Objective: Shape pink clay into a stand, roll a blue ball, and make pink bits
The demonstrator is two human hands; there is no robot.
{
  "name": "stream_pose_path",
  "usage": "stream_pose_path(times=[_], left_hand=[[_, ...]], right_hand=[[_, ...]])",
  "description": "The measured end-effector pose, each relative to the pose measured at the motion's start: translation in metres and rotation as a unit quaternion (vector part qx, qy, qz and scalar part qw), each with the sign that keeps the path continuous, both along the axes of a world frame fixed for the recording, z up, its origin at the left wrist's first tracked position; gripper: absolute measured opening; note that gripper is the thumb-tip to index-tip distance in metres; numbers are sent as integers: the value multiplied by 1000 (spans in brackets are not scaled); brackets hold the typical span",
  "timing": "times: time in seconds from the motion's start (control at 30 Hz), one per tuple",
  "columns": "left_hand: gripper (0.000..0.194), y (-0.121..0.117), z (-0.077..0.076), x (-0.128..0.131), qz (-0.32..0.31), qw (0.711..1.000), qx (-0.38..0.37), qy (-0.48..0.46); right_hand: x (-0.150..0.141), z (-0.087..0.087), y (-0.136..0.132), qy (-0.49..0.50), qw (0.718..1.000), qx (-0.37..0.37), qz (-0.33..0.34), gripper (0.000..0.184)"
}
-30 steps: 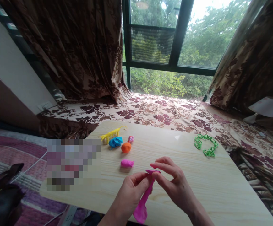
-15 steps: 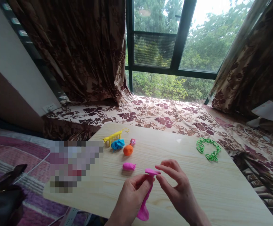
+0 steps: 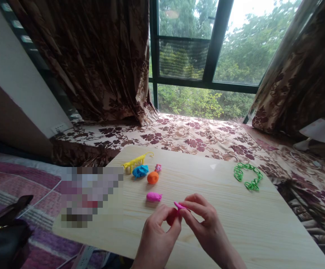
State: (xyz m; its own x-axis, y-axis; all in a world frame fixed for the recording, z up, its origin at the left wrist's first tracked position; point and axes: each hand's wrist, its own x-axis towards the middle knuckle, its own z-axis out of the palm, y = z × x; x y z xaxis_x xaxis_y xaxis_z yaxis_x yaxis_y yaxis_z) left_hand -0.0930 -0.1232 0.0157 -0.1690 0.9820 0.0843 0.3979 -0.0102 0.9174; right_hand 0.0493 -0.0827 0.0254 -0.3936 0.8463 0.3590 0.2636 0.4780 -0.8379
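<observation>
My left hand (image 3: 160,228) and my right hand (image 3: 204,216) meet over the near part of the table. Both pinch a piece of pink modelling clay (image 3: 178,205) between their fingertips. Its thin, flat upper end pokes up between the fingers; the rest is hidden behind my left hand. Just beyond my left hand lies a rounded pink clay lump (image 3: 153,196) with a crimped end. Farther back are an orange clay ball (image 3: 152,178), a crumpled blue piece (image 3: 140,171), a small pink piece (image 3: 158,167) and a yellow animal-like figure (image 3: 134,163) with a curled tail.
A curved green chain of loops (image 3: 248,175) lies at the right of the pale wooden table (image 3: 235,224). A blurred-out patch covers the table's left side. Beyond stand a flower-patterned window seat (image 3: 196,134) and, far right, a white lamp (image 3: 321,130). A dark bag (image 3: 6,239) rests at left.
My right fingers have closed onto the pink clay's flat top, which now looks tilted and narrower. The long hanging part has gone out of sight behind my left hand.
</observation>
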Motion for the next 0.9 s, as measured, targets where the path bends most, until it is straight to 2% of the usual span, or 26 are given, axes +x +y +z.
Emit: stream_pose_path(times=[0.23,0.37,0.57,0.67,0.77,0.9], left_hand=[[15,0,5,-1,-48,998,18,-26],[13,-1,1,-2,-31,998,49,29],[9,-1,-4,-4,-11,982,105,155],[9,-1,-2,-4,-7,976,127,177],[10,-1,1,-4,-14,973,134,188],[11,-1,2,-6,-17,969,137,207]], right_hand=[[-11,-12,-7,84,996,-25,-22,22],[-14,-17,-12,103,994,-38,-27,24],[-8,-7,-7,63,998,-21,-22,25],[-10,-6,-6,61,998,5,-4,23],[-14,-9,-10,91,995,22,-32,24],[-14,-12,-12,98,995,-2,-36,25]])
